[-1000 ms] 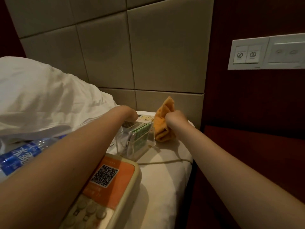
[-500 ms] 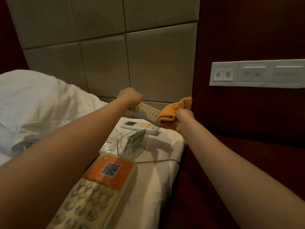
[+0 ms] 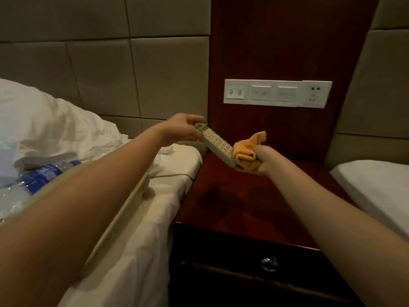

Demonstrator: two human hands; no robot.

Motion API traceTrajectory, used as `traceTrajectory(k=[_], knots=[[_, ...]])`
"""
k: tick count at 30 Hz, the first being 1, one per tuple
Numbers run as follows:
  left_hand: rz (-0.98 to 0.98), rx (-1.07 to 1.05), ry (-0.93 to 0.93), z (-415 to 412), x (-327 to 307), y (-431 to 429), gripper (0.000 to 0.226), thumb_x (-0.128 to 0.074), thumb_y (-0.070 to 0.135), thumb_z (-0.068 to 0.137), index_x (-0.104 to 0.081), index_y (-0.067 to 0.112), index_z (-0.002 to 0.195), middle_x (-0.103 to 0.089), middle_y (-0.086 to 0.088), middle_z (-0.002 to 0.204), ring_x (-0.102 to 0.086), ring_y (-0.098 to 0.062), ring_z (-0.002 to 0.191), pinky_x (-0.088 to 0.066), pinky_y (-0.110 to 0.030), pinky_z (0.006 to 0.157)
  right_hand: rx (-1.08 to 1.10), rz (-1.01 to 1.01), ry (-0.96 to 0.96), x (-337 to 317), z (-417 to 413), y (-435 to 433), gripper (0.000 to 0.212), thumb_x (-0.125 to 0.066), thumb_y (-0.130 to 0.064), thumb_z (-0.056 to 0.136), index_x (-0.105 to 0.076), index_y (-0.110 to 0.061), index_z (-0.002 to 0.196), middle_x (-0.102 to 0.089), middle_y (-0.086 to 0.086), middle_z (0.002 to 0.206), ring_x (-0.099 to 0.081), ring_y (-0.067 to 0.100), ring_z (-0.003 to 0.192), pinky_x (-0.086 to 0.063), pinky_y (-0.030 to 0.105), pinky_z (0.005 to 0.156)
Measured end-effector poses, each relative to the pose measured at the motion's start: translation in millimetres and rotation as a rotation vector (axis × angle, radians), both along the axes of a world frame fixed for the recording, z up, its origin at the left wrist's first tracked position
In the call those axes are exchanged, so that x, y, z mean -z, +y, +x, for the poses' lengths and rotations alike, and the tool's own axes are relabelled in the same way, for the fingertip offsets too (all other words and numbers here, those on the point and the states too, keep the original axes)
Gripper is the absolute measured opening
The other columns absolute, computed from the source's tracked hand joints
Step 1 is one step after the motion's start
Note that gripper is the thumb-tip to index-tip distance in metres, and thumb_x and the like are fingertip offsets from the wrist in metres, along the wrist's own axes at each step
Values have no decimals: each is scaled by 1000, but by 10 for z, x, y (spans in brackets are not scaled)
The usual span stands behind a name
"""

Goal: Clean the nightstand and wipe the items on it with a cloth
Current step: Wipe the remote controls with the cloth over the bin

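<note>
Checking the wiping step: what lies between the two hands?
In the head view, the remote control, gripped by the left hand, reaches to the orange cloth held in the right hand.

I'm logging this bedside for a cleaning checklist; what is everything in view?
remote control: one, cream, in left hand, end against the cloth
cloth: one, orange, bunched in the right hand
nightstand: one, dark red wood, between the beds
drawer knob: one, metal, nightstand front
switch panel: one, white, wall above nightstand
water bottle: one, clear with blue label, left bed
pillow: one, white, left bed
beds: two, white, flanking the nightstand
left hand: one, grips the remote control
right hand: one, grips the cloth
</note>
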State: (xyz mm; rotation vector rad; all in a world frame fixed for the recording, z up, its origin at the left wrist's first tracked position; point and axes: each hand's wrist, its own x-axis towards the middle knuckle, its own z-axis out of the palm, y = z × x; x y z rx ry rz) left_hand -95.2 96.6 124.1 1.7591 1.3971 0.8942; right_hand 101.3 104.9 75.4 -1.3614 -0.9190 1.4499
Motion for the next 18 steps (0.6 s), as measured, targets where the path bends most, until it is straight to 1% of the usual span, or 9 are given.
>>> traceTrajectory(k=[2,4,5,7,10,12,14,16,18], knots=[[-16,59,-69,105,69,-114,66,-68,-2,80,-44,16,139,-52,-4,117,-57,-18,105,-51,-26,89,-39,-19,6,9,169,-222,9,-47,-13,96,-54,-7,99,-59,15,92,-58,26,73,-50,38,35],[2,87,-161,226,130,-256,53,-68,4,81,-51,18,129,-52,-4,112,-58,-17,100,-54,-23,83,-52,-36,37,25,321,-435,9,-50,-14,95,-54,-6,98,-57,15,85,-58,25,72,-52,36,38],[12,86,-247,297,174,-350,44,-67,5,82,-54,20,121,-52,-4,110,-58,-15,95,-55,-22,78,-46,-47,58,28,391,-552,10,-52,-15,94,-55,-5,96,-57,15,84,-58,24,72,-52,35,38],[28,67,-455,455,323,-539,33,-65,11,84,-53,22,113,-53,-2,106,-58,-13,90,-54,-28,77,-28,-80,98,43,499,-794,12,-56,-17,92,-56,-6,90,-57,14,84,-58,21,71,-52,29,35],[-26,43,-757,729,643,-791,30,-57,15,90,-45,21,117,-53,2,98,-60,-12,88,-53,-40,76,-45,-111,72,133,613,-1129,15,-53,-20,94,-54,-10,84,-56,10,83,-56,18,70,-51,25,36],[-109,32,-913,890,850,-917,23,-53,17,93,-43,17,114,-53,0,92,-63,-12,79,-53,-38,68,-79,-131,43,239,667,-1318,15,-50,-21,95,-53,-12,84,-57,9,83,-56,17,71,-51,25,39],[-179,-1,-969,1005,1003,-1017,13,-54,18,93,-48,14,104,-53,-1,88,-61,-14,77,-53,-36,60,-94,-159,36,373,716,-1462,14,-50,-23,95,-54,-13,85,-58,9,84,-57,17,72,-52,25,42],[-211,-28,-960,1083,1110,-1106,8,-56,19,92,-52,14,95,-56,-2,84,-63,-13,72,-55,-32,55,-83,-176,28,506,741,-1576,15,-49,-25,96,-54,-14,87,-58,8,83,-58,16,72,-52,23,42],[-240,-67,-963,1140,1200,-1207,15,-58,21,92,-52,11,101,-56,-4,86,-63,-14,73,-55,-35,58,-62,-180,32,642,727,-1683,16,-48,-28,97,-54,-16,87,-58,6,83,-58,15,71,-52,22,41]])
